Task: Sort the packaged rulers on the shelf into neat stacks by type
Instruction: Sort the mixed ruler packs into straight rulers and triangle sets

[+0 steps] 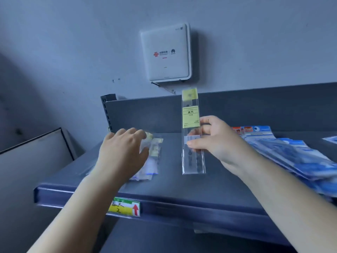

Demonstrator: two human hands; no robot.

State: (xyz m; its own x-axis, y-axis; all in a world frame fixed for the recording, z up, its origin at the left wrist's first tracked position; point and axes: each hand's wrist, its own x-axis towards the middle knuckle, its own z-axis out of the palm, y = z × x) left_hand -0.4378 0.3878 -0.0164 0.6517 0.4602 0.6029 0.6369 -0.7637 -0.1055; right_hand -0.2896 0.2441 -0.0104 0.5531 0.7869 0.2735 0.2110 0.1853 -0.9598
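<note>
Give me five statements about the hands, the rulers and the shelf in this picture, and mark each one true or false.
1. The right hand holds a clear-sleeved ruler upright. True.
2. That ruler carries a red label. False: its label is yellow.
3. The left hand rests on a pile of clear ruler packs on the shelf. True.
4. The blue packs lie at the shelf's left end. False: they lie at the right.
5. A white box hangs on the wall above the shelf. True.

Dim, bluish light, soft shadows, motion blur throughout, wide-angle bending at the edges.
</note>
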